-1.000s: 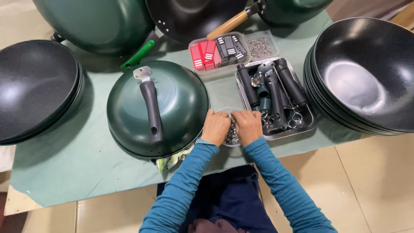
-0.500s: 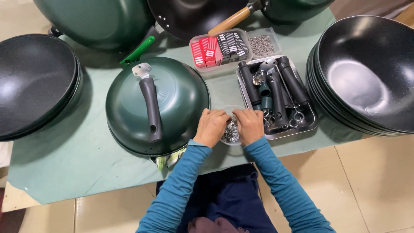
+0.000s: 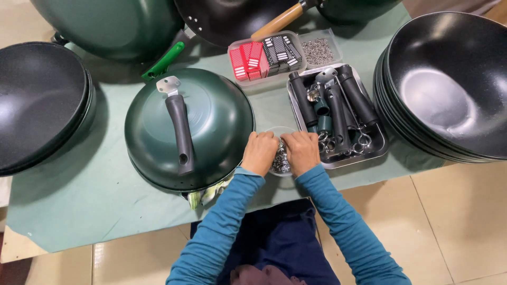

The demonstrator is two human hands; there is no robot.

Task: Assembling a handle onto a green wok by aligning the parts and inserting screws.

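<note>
Both my hands are at a small clear bowl point(image 3: 279, 132) of tiny silver metal rings at the table's front edge. My left hand point(image 3: 260, 152) is curled over the bowl's left side, my right hand point(image 3: 300, 150) over its right side, fingers bent down among the rings. Whether either pinches a ring is hidden. Just left of my left hand lies an upside-down green wok point(image 3: 216, 119) with a loose black handle point(image 3: 180, 132) resting on its bottom. Right of my right hand is a steel tray point(image 3: 376, 149) holding several black handles and metal fittings.
A stack of black woks point(image 3: 449, 84) fills the right side, another point(image 3: 37, 100) the left. More green and black pans sit at the back. A clear box point(image 3: 266, 55) holds red and black packets, beside a bag of screws point(image 3: 318, 50). A green cloth point(image 3: 79, 195) covers the table.
My hands stay at the bowl of rings, with only small finger shifts. The view has drifted slightly.
</note>
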